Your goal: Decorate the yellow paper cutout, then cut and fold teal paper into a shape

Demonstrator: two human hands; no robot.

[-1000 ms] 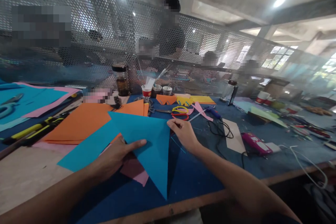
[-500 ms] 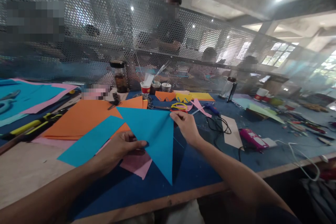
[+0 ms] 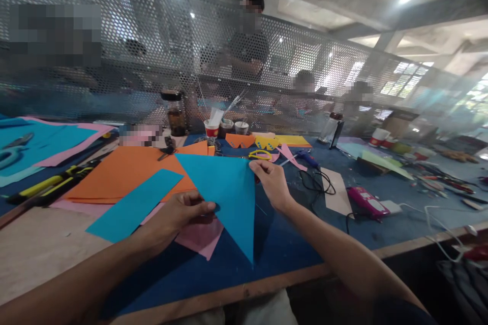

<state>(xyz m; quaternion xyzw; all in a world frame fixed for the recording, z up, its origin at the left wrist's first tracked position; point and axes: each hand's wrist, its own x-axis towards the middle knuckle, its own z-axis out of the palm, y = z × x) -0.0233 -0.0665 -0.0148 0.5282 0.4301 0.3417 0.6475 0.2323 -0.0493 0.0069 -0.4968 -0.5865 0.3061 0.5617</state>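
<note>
A blue triangle of paper [image 3: 231, 183] is held up above the table between both hands. My left hand [image 3: 186, 213] pinches its long slanted edge between thumb and fingers. At the upper right corner, my right hand [image 3: 269, 180] grips the paper with thumb and fingertips. One point of the triangle hangs down towards the table's front edge. Left of it, a blue paper strip [image 3: 133, 208] lies across orange sheets [image 3: 125, 170]. A pink piece of paper [image 3: 200, 238] lies partly hidden below my left hand. Yellow-handled scissors [image 3: 261, 155] rest just behind the blue triangle.
Yellow-and-black cutters [image 3: 41, 188] and blue-handled scissors [image 3: 13, 150] lie on the left. Cups [image 3: 211, 128] and a jar [image 3: 175, 114] stand by the perforated screen [image 3: 152, 66]. A blue glue gun [image 3: 308, 158], its cable and a magenta device [image 3: 368, 201] occupy the right. People are behind the screen.
The blue triangle has shifted slightly to the right with both hands. Both hands keep their hold on it.
</note>
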